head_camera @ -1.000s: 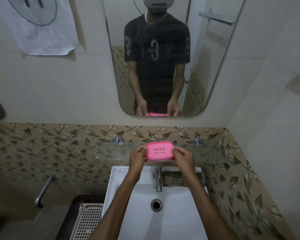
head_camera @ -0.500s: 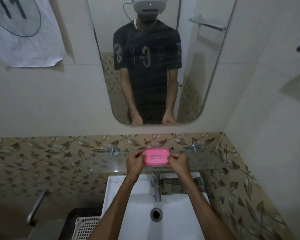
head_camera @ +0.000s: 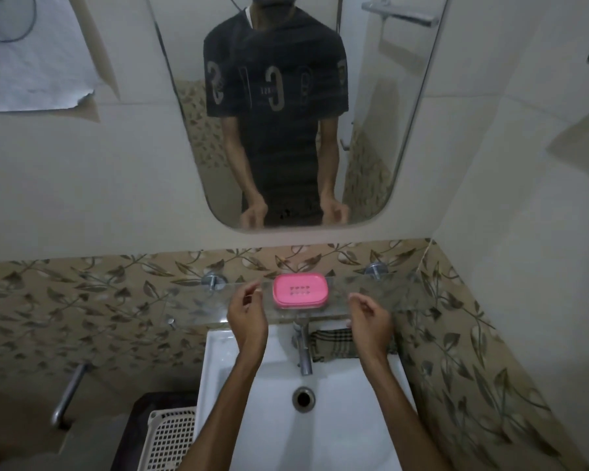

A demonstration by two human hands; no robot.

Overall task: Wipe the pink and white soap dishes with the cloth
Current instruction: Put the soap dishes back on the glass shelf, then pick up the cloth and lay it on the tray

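The pink soap dish, with small drain holes in its top, lies flat on the glass shelf above the basin. My left hand hovers just left of the dish, fingers apart and holding nothing. My right hand is a little to the right of the dish, also empty with loosely curled fingers. A checked dark cloth lies on the basin's back rim, right of the tap, partly hidden by my right hand. No white soap dish is in view.
A white basin with a metal tap and drain sits below the shelf. A mirror hangs above. A white perforated basket stands low left, next to a wall-mounted metal pipe.
Both hands set the pink soap dish down on the glass shelf, let go of it, and drew back to either side.
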